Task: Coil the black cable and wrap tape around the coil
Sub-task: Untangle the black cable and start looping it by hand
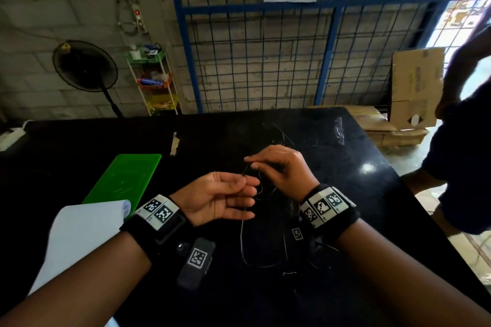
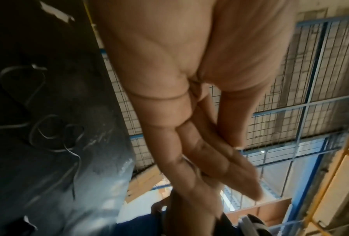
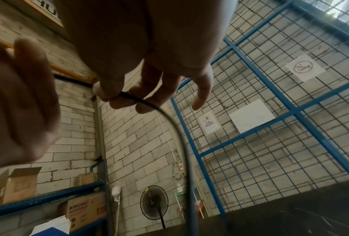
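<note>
Right hand (image 1: 281, 170) pinching black cable (image 3: 169, 118)

Loose loops of black cable (image 1: 265, 252) sprawl over the desk (image 1: 358, 156) under and between both hands, and thin strands trail toward the far edge. To the left lie a green board (image 1: 125, 178) and a white sheet (image 1: 79, 236), overlapping. A small black tagged block (image 1: 196, 263) lies beneath the left wrist. Another person (image 1: 462, 151) stands close by the desk's right edge.

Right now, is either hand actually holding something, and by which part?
The right hand pinches the thin black cable near its end, between thumb and fingertips. The left hand lies open, palm up, gripping nothing.
</note>
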